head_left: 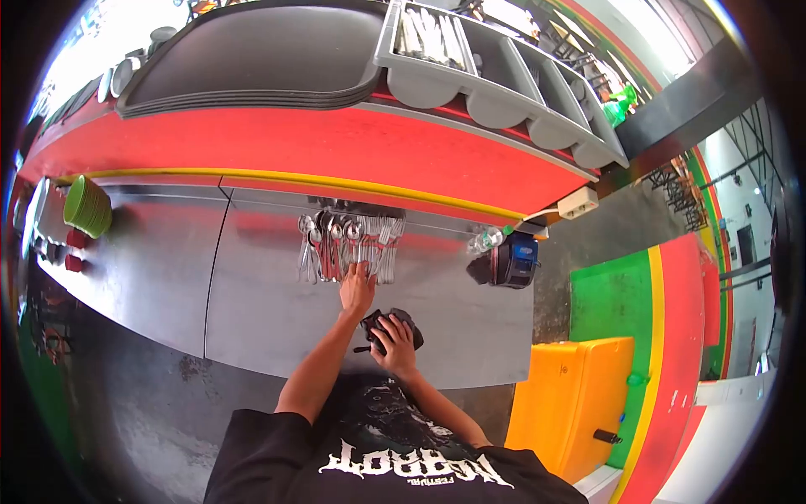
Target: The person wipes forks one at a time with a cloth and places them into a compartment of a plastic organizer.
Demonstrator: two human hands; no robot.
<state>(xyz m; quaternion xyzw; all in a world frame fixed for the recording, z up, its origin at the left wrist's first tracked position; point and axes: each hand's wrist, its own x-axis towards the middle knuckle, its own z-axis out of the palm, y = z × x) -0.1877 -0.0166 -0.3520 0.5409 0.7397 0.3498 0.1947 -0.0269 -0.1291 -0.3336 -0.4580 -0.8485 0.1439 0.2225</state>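
Spoons (336, 231) and forks (388, 239) lie side by side in a row on the grey metal table (277, 328). My left hand (358, 290) is at the near edge of this cutlery, its fingertips touching the handles near the middle; whether it grips one is too small to tell. My right hand (395, 340) rests with spread fingers on a black item (409, 326), perhaps a bundled cloth or pouch, close to my body. The hand partly covers that item.
Black trays (260, 50) and a grey cutlery holder (504, 76) stand on the red ledge. Green bowls (87, 207) are at the far left. A plastic bottle (484, 242) and a dark bag (514, 260) sit at the right. A yellow box (554, 403) stands beyond the table.
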